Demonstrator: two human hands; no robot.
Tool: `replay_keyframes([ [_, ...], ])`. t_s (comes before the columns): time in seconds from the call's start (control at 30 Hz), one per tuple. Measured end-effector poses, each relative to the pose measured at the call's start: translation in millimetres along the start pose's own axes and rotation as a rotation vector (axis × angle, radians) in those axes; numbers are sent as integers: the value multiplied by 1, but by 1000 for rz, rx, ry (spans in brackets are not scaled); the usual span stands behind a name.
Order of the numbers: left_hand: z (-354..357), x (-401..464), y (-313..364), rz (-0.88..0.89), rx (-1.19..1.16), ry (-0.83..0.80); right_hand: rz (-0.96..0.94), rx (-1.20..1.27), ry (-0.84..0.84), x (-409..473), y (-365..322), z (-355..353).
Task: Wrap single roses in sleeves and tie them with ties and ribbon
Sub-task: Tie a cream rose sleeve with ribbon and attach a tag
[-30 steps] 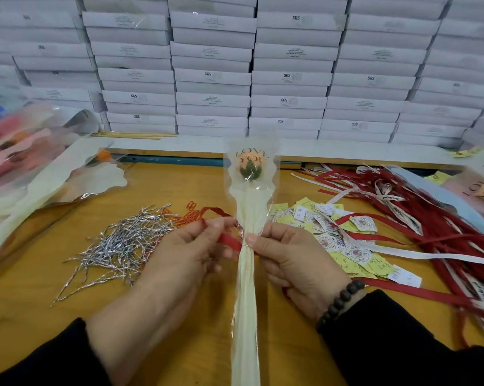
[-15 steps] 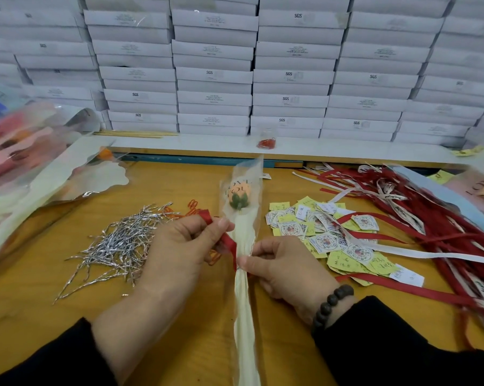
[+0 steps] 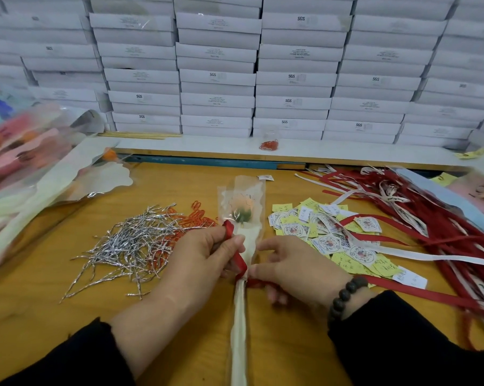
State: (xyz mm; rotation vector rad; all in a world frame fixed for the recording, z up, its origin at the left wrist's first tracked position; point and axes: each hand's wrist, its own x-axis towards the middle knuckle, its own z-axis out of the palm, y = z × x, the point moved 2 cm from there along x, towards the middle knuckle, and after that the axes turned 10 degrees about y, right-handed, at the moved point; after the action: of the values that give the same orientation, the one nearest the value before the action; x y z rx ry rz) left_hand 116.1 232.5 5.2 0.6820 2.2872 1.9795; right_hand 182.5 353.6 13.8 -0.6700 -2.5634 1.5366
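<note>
A single peach rose (image 3: 242, 208) lies in a clear and cream sleeve (image 3: 239, 316) that runs from the table's middle toward me. A red ribbon (image 3: 236, 253) crosses the sleeve at its neck. My left hand (image 3: 199, 263) pinches the ribbon's upper end between thumb and fingers, just left of the sleeve. My right hand (image 3: 293, 270) holds the sleeve's neck and the ribbon's other end from the right; that end trails away to the right over the table.
Silver twist ties (image 3: 129, 246) and orange clips (image 3: 192, 218) lie left of the rose. Yellow and white tags (image 3: 327, 235) and a heap of red and white ribbons (image 3: 430, 218) lie to the right. Wrapped roses (image 3: 34, 174) pile at far left. White boxes (image 3: 235, 68) are stacked behind.
The sleeved rose has tipped down from upright to lying nearly flat on the table. Both hands moved lower and nearer with it, still holding the ribbon at the neck.
</note>
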Motion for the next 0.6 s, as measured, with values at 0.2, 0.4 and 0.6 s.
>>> replay_keyframes([
  [0.2, 0, -1, 0, 54, 106, -38, -209, -460, -13, -5, -11, -37],
  [0.4, 0, -1, -2, 40, 113, -54, -170, -481, 26, -5, -14, -60],
  [0.6, 1, 0, -4, 66, 131, -72, -82, 365, 125, 1, -12, -64],
])
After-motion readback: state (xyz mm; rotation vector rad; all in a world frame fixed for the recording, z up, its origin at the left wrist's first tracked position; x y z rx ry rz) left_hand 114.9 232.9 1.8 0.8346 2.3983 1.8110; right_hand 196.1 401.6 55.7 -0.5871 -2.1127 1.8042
